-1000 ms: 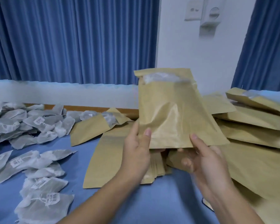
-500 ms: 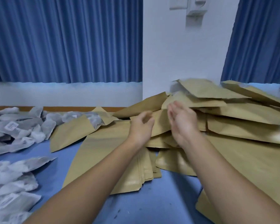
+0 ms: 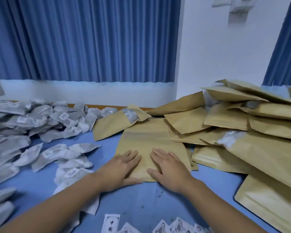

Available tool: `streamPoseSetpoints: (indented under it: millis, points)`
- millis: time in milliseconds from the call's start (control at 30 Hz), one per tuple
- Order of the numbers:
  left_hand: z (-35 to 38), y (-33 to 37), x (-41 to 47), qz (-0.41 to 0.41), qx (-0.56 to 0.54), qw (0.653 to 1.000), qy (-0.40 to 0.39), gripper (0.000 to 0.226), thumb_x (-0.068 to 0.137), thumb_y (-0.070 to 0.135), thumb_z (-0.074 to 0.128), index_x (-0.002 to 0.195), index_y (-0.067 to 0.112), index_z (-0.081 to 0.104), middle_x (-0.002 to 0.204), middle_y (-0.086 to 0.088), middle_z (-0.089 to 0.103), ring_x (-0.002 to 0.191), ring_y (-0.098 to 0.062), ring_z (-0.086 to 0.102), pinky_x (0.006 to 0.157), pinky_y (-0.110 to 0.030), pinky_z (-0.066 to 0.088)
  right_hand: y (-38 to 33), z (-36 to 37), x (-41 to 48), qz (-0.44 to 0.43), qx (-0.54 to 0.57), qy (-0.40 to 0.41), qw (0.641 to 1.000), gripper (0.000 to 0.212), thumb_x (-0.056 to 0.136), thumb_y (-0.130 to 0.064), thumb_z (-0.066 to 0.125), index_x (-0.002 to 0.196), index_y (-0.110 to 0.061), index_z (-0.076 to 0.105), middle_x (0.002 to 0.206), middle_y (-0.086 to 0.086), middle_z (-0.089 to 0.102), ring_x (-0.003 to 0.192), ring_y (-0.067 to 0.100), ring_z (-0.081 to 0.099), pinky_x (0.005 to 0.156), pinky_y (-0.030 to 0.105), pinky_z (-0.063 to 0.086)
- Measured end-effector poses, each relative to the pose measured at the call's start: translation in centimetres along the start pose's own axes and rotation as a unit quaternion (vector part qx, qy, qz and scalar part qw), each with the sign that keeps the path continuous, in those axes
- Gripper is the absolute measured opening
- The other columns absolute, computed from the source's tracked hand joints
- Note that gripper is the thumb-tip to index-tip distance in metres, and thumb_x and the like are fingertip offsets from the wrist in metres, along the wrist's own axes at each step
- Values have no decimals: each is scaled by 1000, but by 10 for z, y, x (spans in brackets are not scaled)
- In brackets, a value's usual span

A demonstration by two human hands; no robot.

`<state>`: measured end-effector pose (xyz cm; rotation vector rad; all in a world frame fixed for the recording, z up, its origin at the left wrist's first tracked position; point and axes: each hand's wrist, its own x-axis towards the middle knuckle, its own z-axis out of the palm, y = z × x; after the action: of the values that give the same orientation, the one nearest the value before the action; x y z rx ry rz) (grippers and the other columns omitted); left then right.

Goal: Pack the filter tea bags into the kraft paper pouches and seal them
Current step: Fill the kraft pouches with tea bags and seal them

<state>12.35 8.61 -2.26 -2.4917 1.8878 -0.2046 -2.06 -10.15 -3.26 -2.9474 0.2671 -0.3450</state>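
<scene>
Kraft pouch (image 3: 149, 137): lay flat on blue surface (image 3: 141, 204), centre; far end partly under other pouches.
L hand (image 3: 123, 167): fingers straight, spread wide, pressed on pouch's near-left corner.
R hand (image 3: 168, 169): same, flat on near-right part.
Tea bags (image 3: 40, 121): loose heap at left, blurred, cut off by frame.
Pouch pile (image 3: 250, 148): at right, overlapping; contents mostly hidden.
Printed slips (image 3: 111, 224): bottom edge, cropped, txt unreadable.

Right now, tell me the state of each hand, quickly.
Left hand: open, lying flat on the flat brown kraft paper pouch, holding nothing.
Right hand: open, lying flat on the same pouch, holding nothing.
</scene>
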Motion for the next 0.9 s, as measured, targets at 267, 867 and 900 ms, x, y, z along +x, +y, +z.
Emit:
streamPoseSetpoints:
  millis: [267,867,900]
  points:
    - [-1,4,-11,80,125,987,64,63,102,55,26,120,6,61,116,-12,64,105,-26,64,69,-39,58,-16,-12,-5,-70,-152,-45,985,69,97,-68,35,145,-19,40,158,8,30,146,24,28,113,38,29]
    - [-7,26,-38,-50,-208,971,104,19,99,35,60,97,23,75,91,7,75,85,-16,65,81,-36,50,-28,-25,-18,-22,276,-100,956,17,86,-41,74,80,-26,78,67,-9,68,66,5,61,63,28,50]
    - [-7,25,-38,-49,-253,963,76,15,96,33,66,95,22,77,93,9,76,86,-11,67,83,-33,51,-25,-22,-18,-23,306,-115,945,12,84,-38,77,85,-27,80,77,-12,73,75,6,67,72,30,54]
